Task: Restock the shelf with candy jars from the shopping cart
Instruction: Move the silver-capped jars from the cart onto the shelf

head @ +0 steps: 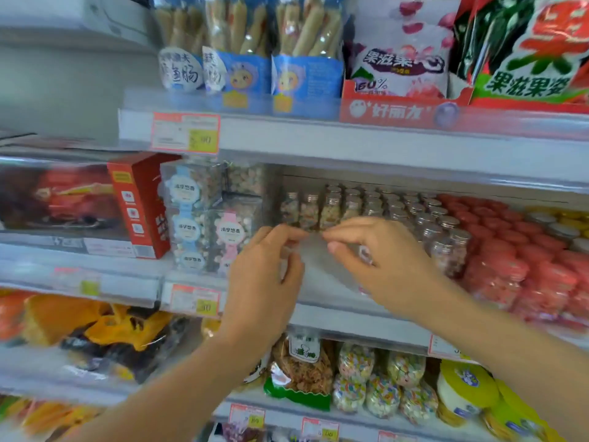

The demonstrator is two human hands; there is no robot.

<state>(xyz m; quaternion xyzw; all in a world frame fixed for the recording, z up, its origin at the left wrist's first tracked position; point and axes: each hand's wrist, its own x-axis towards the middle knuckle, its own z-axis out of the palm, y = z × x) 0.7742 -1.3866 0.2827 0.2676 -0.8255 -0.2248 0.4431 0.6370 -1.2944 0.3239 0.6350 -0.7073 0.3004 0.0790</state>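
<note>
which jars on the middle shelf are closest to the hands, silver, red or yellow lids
The silver-lidded jars, directly behind the left hand and right hand, both pinching clear wrapping; red-lidded jars sit further right, yellow-lidded jars farthest right.

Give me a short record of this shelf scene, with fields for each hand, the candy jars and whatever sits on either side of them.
left hand: pinches the top edge of a clear plastic sheet
right hand: pinches the same top edge
silver-lidded candy jars: upright in rows on the middle shelf, behind the hands
red-lidded jars: directly right of the silver-lidded rows
clear boxes: stacked left of the jars, with blue and pink labels
</note>
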